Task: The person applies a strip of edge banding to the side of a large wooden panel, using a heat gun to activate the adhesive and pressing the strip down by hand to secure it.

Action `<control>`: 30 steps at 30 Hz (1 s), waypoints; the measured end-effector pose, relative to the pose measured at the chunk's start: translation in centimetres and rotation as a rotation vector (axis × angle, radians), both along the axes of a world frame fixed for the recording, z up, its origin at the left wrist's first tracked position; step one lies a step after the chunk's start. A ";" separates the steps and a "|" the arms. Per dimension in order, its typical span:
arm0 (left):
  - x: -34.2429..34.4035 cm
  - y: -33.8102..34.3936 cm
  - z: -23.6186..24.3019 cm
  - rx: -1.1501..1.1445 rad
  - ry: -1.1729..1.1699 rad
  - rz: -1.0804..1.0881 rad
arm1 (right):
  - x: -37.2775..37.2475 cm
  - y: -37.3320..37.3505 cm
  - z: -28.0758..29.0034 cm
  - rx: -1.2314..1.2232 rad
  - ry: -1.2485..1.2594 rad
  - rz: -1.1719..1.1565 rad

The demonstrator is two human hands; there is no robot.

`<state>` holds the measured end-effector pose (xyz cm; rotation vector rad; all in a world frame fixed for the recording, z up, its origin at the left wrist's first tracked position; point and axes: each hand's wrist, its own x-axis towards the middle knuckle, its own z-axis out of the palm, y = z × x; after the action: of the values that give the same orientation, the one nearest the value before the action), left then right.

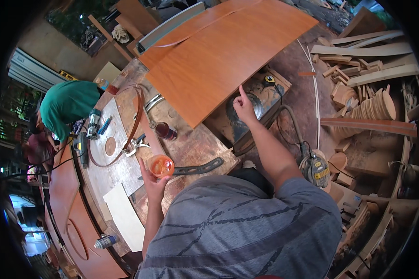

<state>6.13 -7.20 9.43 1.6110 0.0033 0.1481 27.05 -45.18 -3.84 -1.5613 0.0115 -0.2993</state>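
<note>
While our left hand (154, 182) grips an orange cup (158, 175), mouth upward, a dark slotted bar (201, 169) lies just right of it on the bench (191, 149); farther out, our right hand (245, 107) looks empty, index finger extended and the others curled, its tip at the near long edge of the brown board (228, 56); whether it touches, we cannot tell; the board lies ahead of both hands, the right one nearer; its long axis runs from near left to far right, its near corner pointing back toward the cup.
</note>
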 end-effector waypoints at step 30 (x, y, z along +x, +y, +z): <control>0.2 -0.1 0.2 -0.009 0.001 0.034 | 1.1 -2.1 0.6 0.255 0.013 -0.171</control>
<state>6.29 -7.28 9.64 1.6025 0.0325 0.1736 28.16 -47.24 -3.29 -1.3110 0.1871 -0.4066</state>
